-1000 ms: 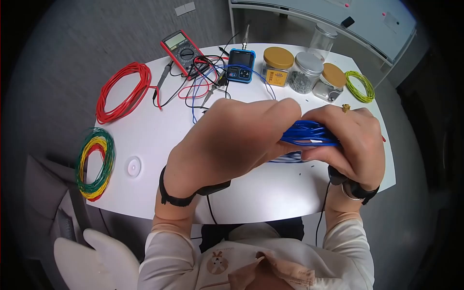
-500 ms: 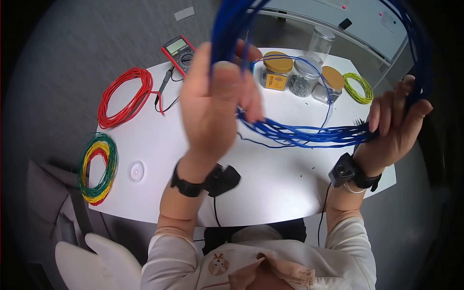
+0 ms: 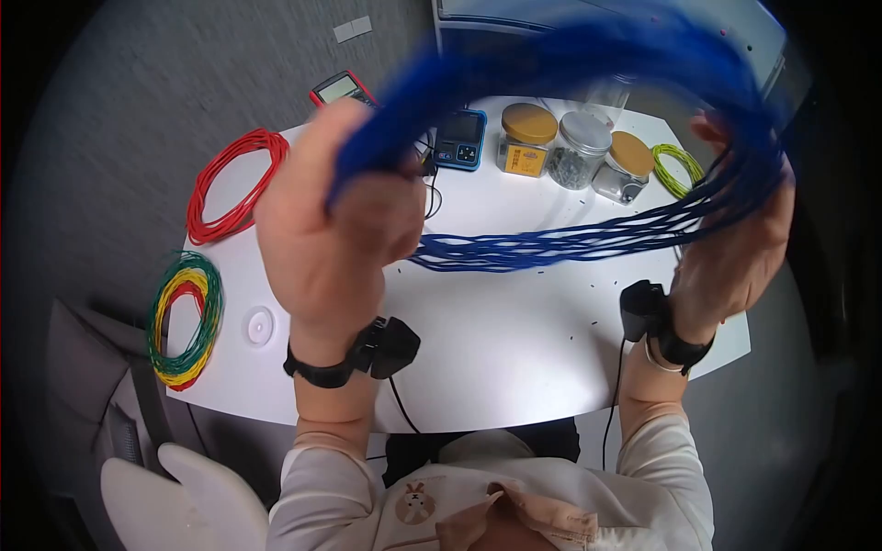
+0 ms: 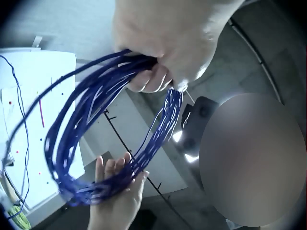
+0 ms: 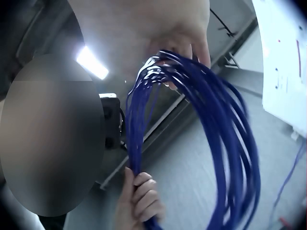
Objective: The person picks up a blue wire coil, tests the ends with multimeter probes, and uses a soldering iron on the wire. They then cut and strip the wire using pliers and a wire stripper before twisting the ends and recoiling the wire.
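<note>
A large coil of blue wire (image 3: 542,246) hangs raised above the table as a wide loop, its upper side blurred. My left hand (image 3: 335,225) grips the coil's left side, fingers curled round the strands. At the opposite side my right hand (image 3: 740,243) holds the bundle between thumb and fingers. Both holds also show in the left wrist view, with the left hand (image 4: 165,38) above and the right hand (image 4: 116,201) below. In the right wrist view the coil (image 5: 230,143) drapes from the right hand (image 5: 158,24), and the left hand (image 5: 141,203) clasps it lower down.
On the white table (image 3: 496,367) lie a red coil (image 3: 204,197), a multicoloured coil (image 3: 213,308), a white round piece (image 3: 260,326) and a yellow-green coil (image 3: 663,163). Jars (image 3: 581,151), a blue handheld device (image 3: 459,138) and a red multimeter (image 3: 338,87) stand farther back.
From bunched strands held close together, the coil was spread into a loop. Since half a second ago the left hand has moved left and the loop's upper side has come lower.
</note>
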A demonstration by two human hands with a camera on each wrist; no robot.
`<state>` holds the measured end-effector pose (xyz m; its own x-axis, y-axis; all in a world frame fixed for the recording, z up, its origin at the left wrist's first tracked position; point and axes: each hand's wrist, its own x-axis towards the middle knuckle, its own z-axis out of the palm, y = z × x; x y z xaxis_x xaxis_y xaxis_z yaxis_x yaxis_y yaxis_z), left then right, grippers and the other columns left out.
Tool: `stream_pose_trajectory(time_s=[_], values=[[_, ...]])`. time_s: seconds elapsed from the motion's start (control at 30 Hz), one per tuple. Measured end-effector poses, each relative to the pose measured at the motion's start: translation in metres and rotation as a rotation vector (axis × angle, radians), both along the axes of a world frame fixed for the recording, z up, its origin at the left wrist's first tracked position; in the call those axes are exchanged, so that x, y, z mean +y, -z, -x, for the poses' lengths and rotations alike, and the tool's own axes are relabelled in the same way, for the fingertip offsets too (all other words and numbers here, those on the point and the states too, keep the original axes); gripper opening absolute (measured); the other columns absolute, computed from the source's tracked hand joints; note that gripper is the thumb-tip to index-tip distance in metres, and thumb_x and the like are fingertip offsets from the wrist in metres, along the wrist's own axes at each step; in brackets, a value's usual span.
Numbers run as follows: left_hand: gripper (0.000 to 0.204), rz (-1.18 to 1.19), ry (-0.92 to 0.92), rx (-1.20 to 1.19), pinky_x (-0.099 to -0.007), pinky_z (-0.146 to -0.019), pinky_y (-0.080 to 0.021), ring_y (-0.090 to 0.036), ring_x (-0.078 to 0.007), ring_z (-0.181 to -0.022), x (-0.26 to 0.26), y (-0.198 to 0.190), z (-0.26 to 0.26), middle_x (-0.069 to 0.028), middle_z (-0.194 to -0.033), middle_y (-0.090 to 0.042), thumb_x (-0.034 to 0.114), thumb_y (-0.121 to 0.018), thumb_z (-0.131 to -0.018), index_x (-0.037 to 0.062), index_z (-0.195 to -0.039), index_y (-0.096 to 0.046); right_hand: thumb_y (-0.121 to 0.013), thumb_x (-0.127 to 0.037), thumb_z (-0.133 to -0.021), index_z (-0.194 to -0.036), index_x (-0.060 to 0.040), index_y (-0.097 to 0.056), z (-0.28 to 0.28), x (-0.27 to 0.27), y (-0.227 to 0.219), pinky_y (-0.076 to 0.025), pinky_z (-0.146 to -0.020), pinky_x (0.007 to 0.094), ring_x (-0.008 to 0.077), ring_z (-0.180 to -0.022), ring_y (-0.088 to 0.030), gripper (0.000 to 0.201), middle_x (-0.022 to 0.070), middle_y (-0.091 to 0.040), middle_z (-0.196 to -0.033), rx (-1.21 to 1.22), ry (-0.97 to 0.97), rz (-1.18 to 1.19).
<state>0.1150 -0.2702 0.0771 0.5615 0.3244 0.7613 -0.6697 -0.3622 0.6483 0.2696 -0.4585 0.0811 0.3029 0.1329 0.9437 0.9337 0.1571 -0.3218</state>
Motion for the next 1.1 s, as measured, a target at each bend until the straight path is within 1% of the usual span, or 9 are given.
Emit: stream_pose_trajectory(time_s=[0.13, 0.2, 0.43, 0.53, 0.63, 0.7, 0.77, 0.87, 1.1], values=[[0.039, -0.833, -0.369, 0.234, -0.0292, -0.047, -0.042, -0.056, -0.0188, -0.050, -0.009, -0.010, 0.010, -0.0042, -0.063, -0.057, 0.039, -0.071, -0.072, 0.0079, -0.091, -0.058, -0.047, -0.064, -0.081, -0.119, 0.0089, -0.050, 0.015, -0.010, -0.009, -0.045, -0.086, 0.0368, 0.0297, -0.097, -0.060, 0.082, 0.0229, -0.058, -0.111, -0.278, 0.000, 0.453], [0.042, -0.955, -0.284, 0.496, -0.0315, -0.053, -0.044, -0.059, -0.0238, -0.054, -0.023, -0.014, 0.010, -0.0064, -0.065, -0.059, 0.046, -0.069, -0.071, 0.0088, -0.086, -0.058, -0.051, -0.066, -0.076, -0.112, 0.0057, -0.054, 0.022, -0.007, -0.005, -0.045, -0.078, 0.0341, 0.0271, -0.086, -0.060, 0.081, 0.0190, -0.059, -0.099, -0.248, -0.055, 0.601], [0.047, -0.944, -0.284, 0.451, -0.0284, -0.053, -0.046, -0.062, -0.0211, -0.057, -0.026, -0.006, 0.004, -0.0059, -0.067, -0.062, 0.052, -0.069, -0.067, 0.0089, -0.084, -0.061, -0.070, -0.047, -0.070, -0.077, -0.0063, -0.061, 0.029, -0.010, -0.015, -0.039, -0.046, 0.0298, 0.0235, -0.047, -0.053, 0.043, 0.0058, -0.054, -0.057, -0.202, -0.128, 0.798], [0.052, -0.765, -0.302, 0.169, -0.0255, -0.055, -0.047, -0.062, -0.0186, -0.059, -0.016, -0.005, -0.001, -0.0060, -0.069, -0.063, 0.050, -0.073, -0.063, 0.0061, -0.088, -0.063, -0.066, -0.047, -0.075, -0.078, -0.0042, -0.060, 0.021, -0.009, -0.009, -0.037, -0.043, 0.0277, 0.0210, -0.044, -0.050, 0.044, 0.0060, -0.051, -0.056, -0.096, -0.174, 0.577], [0.059, -0.439, -0.316, 0.113, -0.0192, -0.044, -0.039, -0.049, -0.0085, -0.048, -0.009, -0.009, 0.003, -0.0030, -0.064, -0.055, 0.054, -0.058, -0.079, -0.0009, -0.099, -0.058, -0.056, -0.050, -0.085, -0.090, 0.0033, -0.060, 0.015, -0.012, 0.005, -0.033, -0.037, 0.0234, 0.0133, -0.039, -0.045, 0.053, 0.0033, -0.047, -0.054, 0.148, -0.302, 0.195], [0.057, -0.117, -0.074, 0.103, -0.0181, -0.043, -0.037, -0.047, -0.0064, -0.048, -0.006, -0.004, 0.002, -0.0031, -0.066, -0.054, 0.051, -0.054, -0.084, -0.0021, -0.104, -0.054, -0.047, -0.051, -0.090, -0.103, 0.0083, -0.056, 0.010, -0.015, 0.010, -0.033, -0.036, 0.0207, 0.0071, -0.039, -0.039, 0.062, 0.0003, -0.045, -0.055, 0.287, -0.414, 0.003], [0.048, 0.083, 0.269, 0.093, -0.0182, -0.048, -0.040, -0.053, -0.0062, -0.054, -0.001, 0.000, -0.003, -0.0057, -0.074, -0.060, 0.041, -0.061, -0.085, -0.0023, -0.104, -0.053, -0.043, -0.055, -0.089, -0.088, 0.0000, -0.052, 0.009, -0.010, 0.008, -0.030, -0.035, 0.0192, 0.0045, -0.039, -0.034, 0.055, -0.0029, -0.038, -0.053, 0.361, -0.380, -0.081], [0.057, -0.003, 0.081, 0.025, -0.0154, -0.046, -0.036, -0.045, -0.0027, -0.050, -0.002, 0.004, -0.012, -0.0031, -0.070, -0.057, 0.049, -0.052, -0.088, -0.0040, -0.108, -0.050, -0.039, -0.056, -0.091, -0.074, -0.0082, -0.047, 0.005, -0.004, 0.004, -0.027, -0.036, 0.0174, 0.0017, -0.039, -0.028, 0.051, -0.0062, -0.030, -0.052, 0.387, -0.408, -0.077], [0.045, 0.298, 0.266, -0.085, -0.0247, -0.042, -0.040, -0.044, -0.0092, -0.042, -0.012, 0.016, -0.044, 0.0001, -0.057, -0.039, 0.048, -0.039, -0.094, 0.0028, -0.093, -0.042, -0.039, -0.047, -0.094, -0.080, -0.0076, -0.046, -0.001, 0.007, 0.003, -0.033, -0.035, 0.0197, 0.0045, -0.038, -0.028, 0.043, -0.0048, -0.031, -0.054, 0.651, -1.165, -0.367]])
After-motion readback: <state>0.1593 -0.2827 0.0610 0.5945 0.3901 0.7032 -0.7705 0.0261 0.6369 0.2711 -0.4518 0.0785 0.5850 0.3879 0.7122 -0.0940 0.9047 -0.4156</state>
